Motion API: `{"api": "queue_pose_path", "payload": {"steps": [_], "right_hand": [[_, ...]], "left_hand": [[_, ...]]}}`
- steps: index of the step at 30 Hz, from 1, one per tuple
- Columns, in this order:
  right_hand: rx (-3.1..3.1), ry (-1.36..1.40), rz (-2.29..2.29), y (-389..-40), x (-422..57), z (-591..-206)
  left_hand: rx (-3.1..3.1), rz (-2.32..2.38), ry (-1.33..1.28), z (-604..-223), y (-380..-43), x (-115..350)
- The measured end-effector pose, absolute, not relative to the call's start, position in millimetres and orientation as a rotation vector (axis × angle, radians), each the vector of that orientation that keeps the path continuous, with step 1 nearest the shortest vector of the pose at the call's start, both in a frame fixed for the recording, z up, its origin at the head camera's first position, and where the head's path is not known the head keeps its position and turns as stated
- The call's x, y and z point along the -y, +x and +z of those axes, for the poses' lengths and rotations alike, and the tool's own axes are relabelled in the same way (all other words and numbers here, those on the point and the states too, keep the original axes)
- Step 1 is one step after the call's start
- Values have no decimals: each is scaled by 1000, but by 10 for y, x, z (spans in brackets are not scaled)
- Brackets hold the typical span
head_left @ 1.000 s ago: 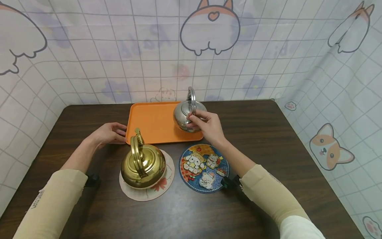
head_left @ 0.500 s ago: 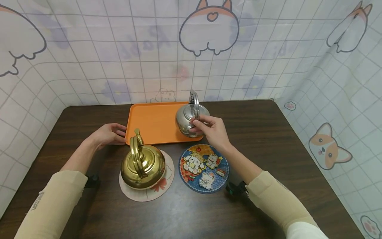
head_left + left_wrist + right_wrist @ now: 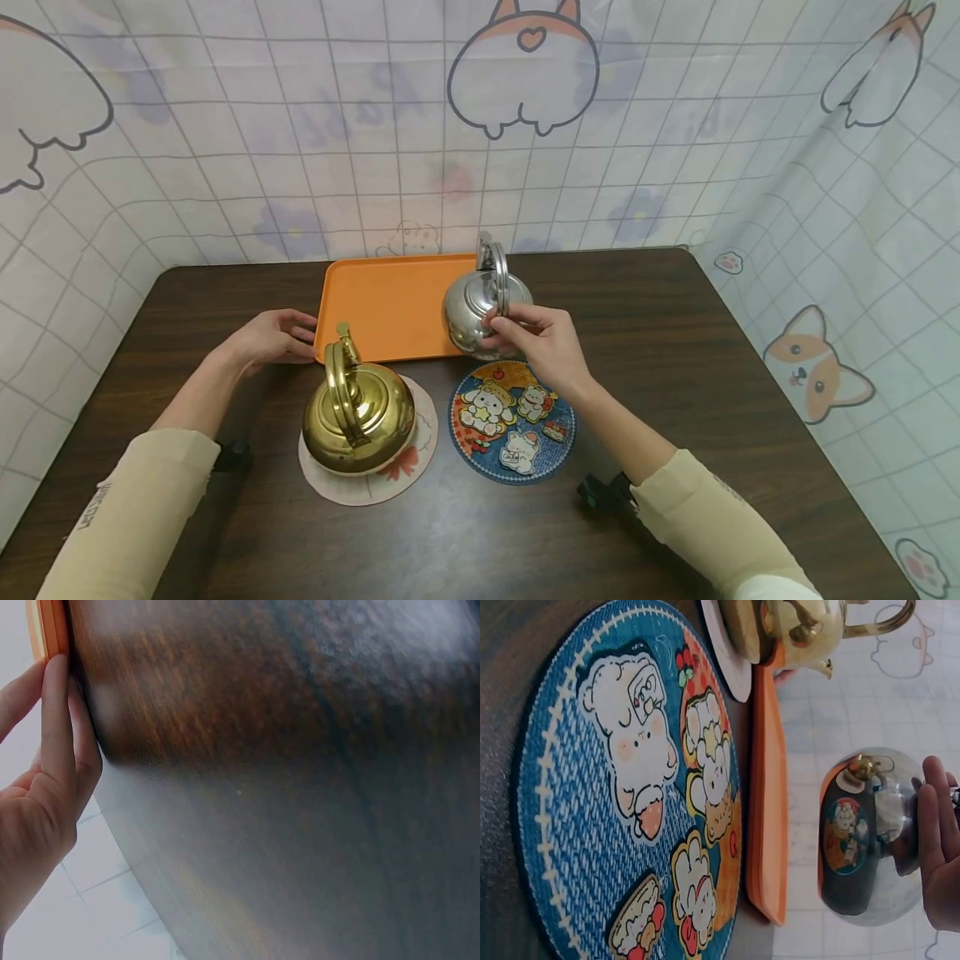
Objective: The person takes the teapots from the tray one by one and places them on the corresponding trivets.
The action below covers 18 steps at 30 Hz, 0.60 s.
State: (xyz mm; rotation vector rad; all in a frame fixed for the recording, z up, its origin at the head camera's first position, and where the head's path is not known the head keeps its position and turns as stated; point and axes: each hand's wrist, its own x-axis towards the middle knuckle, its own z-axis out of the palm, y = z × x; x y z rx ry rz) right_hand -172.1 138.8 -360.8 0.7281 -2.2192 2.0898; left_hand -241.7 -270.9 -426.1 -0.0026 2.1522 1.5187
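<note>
A silver kettle (image 3: 468, 310) hangs from my right hand (image 3: 551, 342), whose fingers and thumb pinch its upright handle (image 3: 501, 279). In the right wrist view the silver kettle (image 3: 855, 855) is clear of the orange tray (image 3: 769, 825), with a gap beneath it. From above it overlaps the right end of the tray (image 3: 390, 300). At the tray's left front corner my left hand (image 3: 270, 340) touches the edge with straight fingers, plainer in the left wrist view, where the hand (image 3: 45, 780) meets the tray rim (image 3: 49, 630).
A gold kettle (image 3: 367, 425) stands on a pale round mat (image 3: 420, 467) with a red flower, in front of the tray. To its right lies a blue round mat (image 3: 480, 462) with cartoon animals. A patterned curtain (image 3: 360, 125) closes off the dark wooden table's (image 3: 495, 550) back edge.
The silver kettle has come toward me and slightly right in my right hand, off the tray's middle toward its front right corner. My left hand has stayed at the tray.
</note>
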Motion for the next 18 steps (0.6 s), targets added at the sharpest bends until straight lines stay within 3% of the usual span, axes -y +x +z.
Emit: {"api": "queue_pose_path", "payload": {"steps": [18], "right_hand": [[2171, 733, 2147, -1622, -1487, -3814]], "left_hand": [[-2158, 1514, 2, -4270, -2416, 2713]]}}
